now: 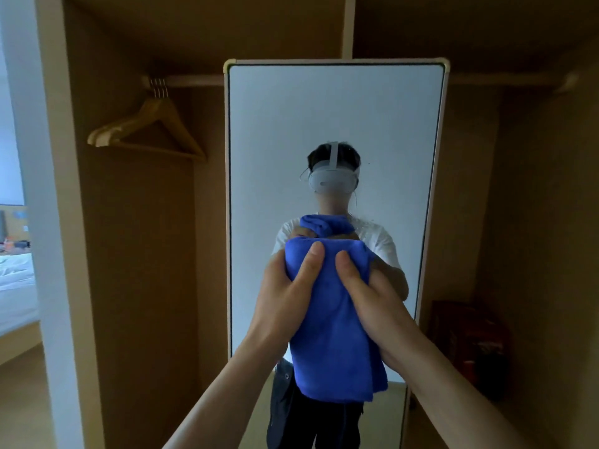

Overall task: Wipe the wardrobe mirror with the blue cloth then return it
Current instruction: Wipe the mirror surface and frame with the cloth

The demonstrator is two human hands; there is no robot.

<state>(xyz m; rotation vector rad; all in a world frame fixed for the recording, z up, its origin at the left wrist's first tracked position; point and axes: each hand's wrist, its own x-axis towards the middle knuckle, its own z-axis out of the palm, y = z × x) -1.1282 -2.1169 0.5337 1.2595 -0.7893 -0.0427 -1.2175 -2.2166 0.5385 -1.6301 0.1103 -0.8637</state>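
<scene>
here, both grips hold the blue cloth (334, 345) up in front of the wardrobe mirror (334, 118), about the middle of the glass. the left grip (288, 286) is curled round the cloth's upper left side, with its thumb laid up the near face. the right grip (366, 293) is closed on the upper right side in the same way. the two thumbs are side by side, close but apart. the cloth is bunched at the top between the grips, and the rest hangs down in a folded length past the wrists. it is close to the glass, but i cannot tell whether it touches.

the mirror is tall and pale-framed and stands upright at the middle of the open wardrobe (136, 254). it reflects a person in a white shirt and white headset, with the far side of the cloth held at chest height. wooden hangers (146, 131) hang from the rail (191, 80) in the left compartment. a dark red box (470, 345), blurred, sits low in the right compartment. at far left, past the wardrobe's side panel, is a bed (13, 286) with white sheets.
</scene>
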